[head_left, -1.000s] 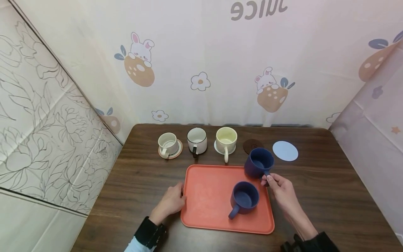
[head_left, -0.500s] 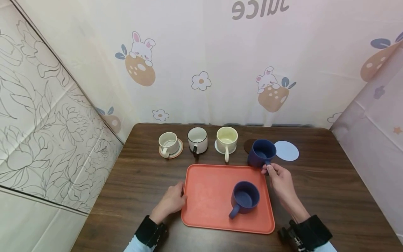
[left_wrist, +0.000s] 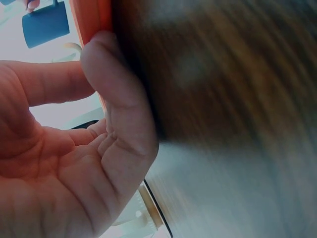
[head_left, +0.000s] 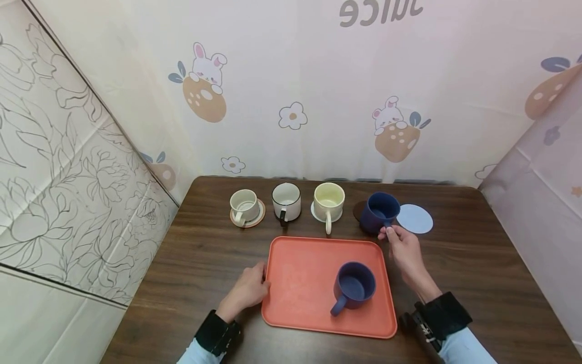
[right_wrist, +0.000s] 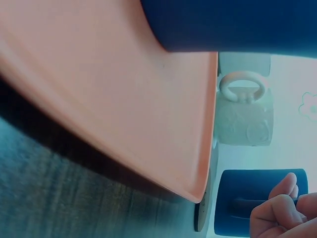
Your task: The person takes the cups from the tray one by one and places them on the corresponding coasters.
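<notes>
My right hand (head_left: 406, 255) pinches the handle of a dark blue mug (head_left: 378, 210), upright and just beyond the tray's far right corner. That mug overlaps part of a dark brown round coaster (head_left: 358, 209) in the head view. A second blue mug (head_left: 356, 280) stands on the orange-red tray (head_left: 297, 283), its handle pointing toward the near left. At the tray's left edge, my left hand (head_left: 245, 289) grips the rim between thumb and curled forefinger, as the left wrist view shows. The right wrist view has the held mug (right_wrist: 230, 193) beyond the tray corner.
Along the back of the wooden table (head_left: 195, 283) stand a small cream mug (head_left: 244, 202), a white mug with a black handle (head_left: 286, 202) and a pale yellow mug (head_left: 329, 199). A light blue round coaster (head_left: 416, 219) lies right of the held mug. Printed cloth hangs behind.
My right hand has carried the blue mug away from me, off the tray's far right corner and toward the brown coaster. The left hand and the tray stay in place.
</notes>
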A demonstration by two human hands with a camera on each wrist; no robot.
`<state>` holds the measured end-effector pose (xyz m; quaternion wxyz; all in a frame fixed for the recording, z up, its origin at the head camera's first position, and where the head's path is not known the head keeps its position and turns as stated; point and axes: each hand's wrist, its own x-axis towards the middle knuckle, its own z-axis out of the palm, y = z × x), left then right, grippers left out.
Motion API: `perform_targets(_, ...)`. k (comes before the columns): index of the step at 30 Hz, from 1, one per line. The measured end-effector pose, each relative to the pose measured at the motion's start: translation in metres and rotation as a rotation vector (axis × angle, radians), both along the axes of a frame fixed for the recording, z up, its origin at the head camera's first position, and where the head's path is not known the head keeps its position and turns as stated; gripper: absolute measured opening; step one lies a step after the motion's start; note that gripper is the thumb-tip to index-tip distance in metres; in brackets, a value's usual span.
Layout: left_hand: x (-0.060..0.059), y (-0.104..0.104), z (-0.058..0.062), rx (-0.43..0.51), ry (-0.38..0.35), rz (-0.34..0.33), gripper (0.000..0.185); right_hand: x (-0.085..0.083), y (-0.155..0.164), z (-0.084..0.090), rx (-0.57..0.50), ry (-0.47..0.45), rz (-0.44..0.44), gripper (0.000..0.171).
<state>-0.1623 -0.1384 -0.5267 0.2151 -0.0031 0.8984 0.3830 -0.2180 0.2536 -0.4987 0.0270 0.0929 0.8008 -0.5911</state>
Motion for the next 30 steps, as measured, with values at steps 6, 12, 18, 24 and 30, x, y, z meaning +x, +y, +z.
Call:
perform_targets(6,0.000,-0.001,0.001,0.001,0.000,-0.004,0.013,-0.014,-0.001,-0.004,-0.001,0.009,-0.011,0.046)
perform_targets(12,0.000,0.000,-0.001,0.016,0.001,-0.004,0.015,-0.025,-0.003,-0.006,-0.038,-0.019,-0.012,0.047)
perform_targets(18,0.000,-0.001,-0.001,0.013,0.006,-0.009,0.014,-0.034,-0.004,-0.008,-0.050,-0.014,-0.013,0.045)
perform_targets(24,0.000,-0.001,-0.002,0.014,0.008,-0.008,0.015,-0.041,-0.004,-0.010,-0.044,-0.035,-0.011,0.046)
perform_targets(30,0.000,-0.001,-0.002,0.014,0.006,-0.004,0.015,-0.045,-0.005,-0.012,-0.065,-0.041,-0.005,0.045)
